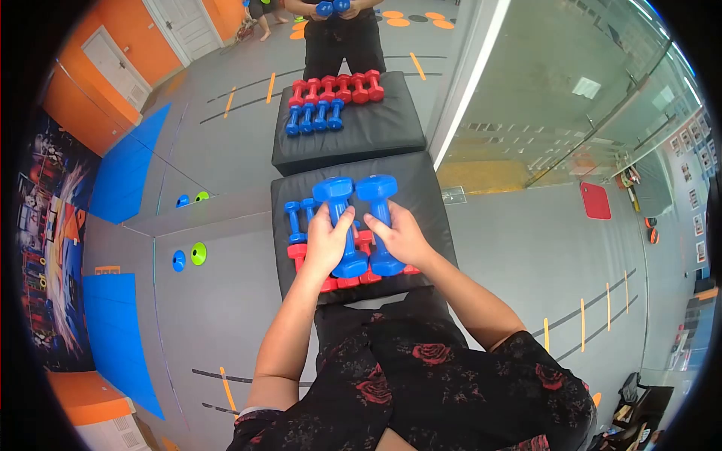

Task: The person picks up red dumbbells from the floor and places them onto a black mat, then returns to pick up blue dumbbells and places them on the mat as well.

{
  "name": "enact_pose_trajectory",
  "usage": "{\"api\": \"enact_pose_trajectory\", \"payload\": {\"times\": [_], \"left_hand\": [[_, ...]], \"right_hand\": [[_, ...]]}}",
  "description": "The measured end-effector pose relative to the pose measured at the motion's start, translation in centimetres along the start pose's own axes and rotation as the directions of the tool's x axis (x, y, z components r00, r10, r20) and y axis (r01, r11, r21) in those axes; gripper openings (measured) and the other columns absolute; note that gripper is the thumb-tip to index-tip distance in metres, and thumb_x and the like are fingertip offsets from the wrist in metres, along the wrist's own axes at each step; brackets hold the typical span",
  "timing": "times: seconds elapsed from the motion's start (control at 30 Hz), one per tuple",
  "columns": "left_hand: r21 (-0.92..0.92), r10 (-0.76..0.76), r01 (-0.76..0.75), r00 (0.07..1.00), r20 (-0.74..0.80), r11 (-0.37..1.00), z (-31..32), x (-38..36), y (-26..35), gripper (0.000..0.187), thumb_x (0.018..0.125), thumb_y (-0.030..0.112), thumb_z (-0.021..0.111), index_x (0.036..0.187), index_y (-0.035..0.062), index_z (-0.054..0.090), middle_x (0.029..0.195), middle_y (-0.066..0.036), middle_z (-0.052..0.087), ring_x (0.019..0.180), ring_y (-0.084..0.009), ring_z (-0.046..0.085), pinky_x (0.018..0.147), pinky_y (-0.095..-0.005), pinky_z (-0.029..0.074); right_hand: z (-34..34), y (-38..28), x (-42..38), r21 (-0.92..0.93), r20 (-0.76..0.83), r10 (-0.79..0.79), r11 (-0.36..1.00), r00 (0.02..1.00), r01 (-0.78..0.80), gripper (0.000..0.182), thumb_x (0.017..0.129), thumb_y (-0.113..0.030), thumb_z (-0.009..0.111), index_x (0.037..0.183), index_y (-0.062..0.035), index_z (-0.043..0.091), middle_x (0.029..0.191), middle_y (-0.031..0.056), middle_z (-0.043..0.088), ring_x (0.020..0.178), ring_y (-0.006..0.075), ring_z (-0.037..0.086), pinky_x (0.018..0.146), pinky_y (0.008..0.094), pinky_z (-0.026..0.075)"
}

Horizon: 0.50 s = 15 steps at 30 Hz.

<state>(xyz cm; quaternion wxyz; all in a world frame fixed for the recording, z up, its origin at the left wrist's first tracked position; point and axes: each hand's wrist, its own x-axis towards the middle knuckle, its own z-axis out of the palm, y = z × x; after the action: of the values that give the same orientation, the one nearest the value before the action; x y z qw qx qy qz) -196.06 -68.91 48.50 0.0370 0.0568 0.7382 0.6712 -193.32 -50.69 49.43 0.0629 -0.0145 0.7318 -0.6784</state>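
Two blue dumbbells are held upright side by side over a black padded bench (421, 180). My left hand (329, 239) is wrapped round the left blue dumbbell (336, 194). Around the handle of the right blue dumbbell (377, 194) my right hand (401, 234) is closed. Below them on the bench, smaller blue dumbbells (293, 218) lie behind a row of red dumbbells (297, 254); my hands and the held dumbbells hide part of both rows.
A mirror beyond the bench reflects the bench, dumbbells and person. Blue (179, 261) and green (198, 253) discs are at the left, near a blue mat (113, 323). A glass panel (541, 90) stands right; a red mat (595, 201) lies farther right.
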Motion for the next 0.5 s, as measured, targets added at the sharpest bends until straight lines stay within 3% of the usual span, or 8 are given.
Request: {"api": "enact_pose_trajectory", "payload": {"times": [0.17,0.27,0.33,0.43,0.47,0.5], "left_hand": [[-0.007,-0.049,0.049,0.998,0.033,0.999,-0.2,5.9,-5.9,0.02,0.102,0.02,0.066,0.105,0.0003,0.061,0.075,-0.007,0.068,0.065,-0.0143,0.068,0.058,-0.031,0.052],[0.007,-0.073,0.073,0.997,0.031,0.997,0.7,9.7,-10.7,0.021,0.102,0.021,0.067,0.106,0.0003,0.062,0.074,-0.007,0.069,0.065,-0.0145,0.068,0.058,-0.0311,0.051],[-0.013,-0.142,0.143,0.989,0.05,0.99,1.5,12.6,-16.1,0.024,0.101,0.023,0.067,0.107,0.0,0.063,0.073,-0.008,0.07,0.065,-0.015,0.068,0.059,-0.0315,0.052],[0.127,-0.16,0.155,0.987,0.026,0.98,2.9,18.3,-24.8,0.027,0.101,0.025,0.067,0.108,-0.0006,0.064,0.074,-0.01,0.072,0.065,-0.0172,0.07,0.06,-0.0331,0.053],[0.166,-0.171,0.164,0.985,0.03,0.972,3.2,20.1,-27.8,0.029,0.101,0.028,0.067,0.109,-0.0004,0.065,0.077,-0.012,0.073,0.067,-0.0207,0.071,0.061,-0.0348,0.054],[0.198,-0.195,0.185,0.98,0.036,0.963,3.9,21.3,-30.6,0.032,0.101,0.03,0.068,0.109,-0.0003,0.065,0.079,-0.014,0.074,0.068,-0.0242,0.073,0.063,-0.0365,0.055]], "right_hand": [[0.0,4.8,6.0,-0.021,-0.031,0.048,0.999,0.998,-0.049,0.026,0.1,-0.021,0.067,0.113,0.0014,0.065,0.091,0.009,0.072,0.081,0.013,0.065,0.076,0.0331,0.053],[-0.9,9.8,10.4,-0.061,-0.062,-0.021,0.998,0.998,0.018,0.027,0.101,-0.025,0.068,0.11,-0.0003,0.062,0.08,0.006,0.065,0.071,0.0128,0.064,0.067,0.0326,0.053],[-1.7,14.3,13.3,-0.179,-0.081,0.029,0.983,0.996,-0.043,0.031,0.099,-0.025,0.068,0.111,0.0033,0.064,0.086,0.0139,0.072,0.079,0.0204,0.07,0.074,0.0367,0.055],[-2.6,22.3,19.4,-0.122,-0.082,0.173,0.976,0.982,-0.182,0.035,0.098,-0.028,0.07,0.111,0.004,0.064,0.083,0.016,0.071,0.074,0.0228,0.07,0.07,0.0384,0.055],[-2.7,26.5,21.3,-0.17,-0.134,0.085,0.98,0.987,-0.107,0.037,0.098,-0.032,0.07,0.109,0.0033,0.064,0.082,0.0174,0.071,0.071,0.0235,0.07,0.067,0.0389,0.056],[-3.1,28.5,22.8,-0.223,-0.125,0.186,0.952,0.974,-0.211,0.038,0.099,-0.033,0.07,0.109,0.0023,0.065,0.083,0.0159,0.072,0.073,0.0253,0.073,0.069,0.0392,0.056]]}}
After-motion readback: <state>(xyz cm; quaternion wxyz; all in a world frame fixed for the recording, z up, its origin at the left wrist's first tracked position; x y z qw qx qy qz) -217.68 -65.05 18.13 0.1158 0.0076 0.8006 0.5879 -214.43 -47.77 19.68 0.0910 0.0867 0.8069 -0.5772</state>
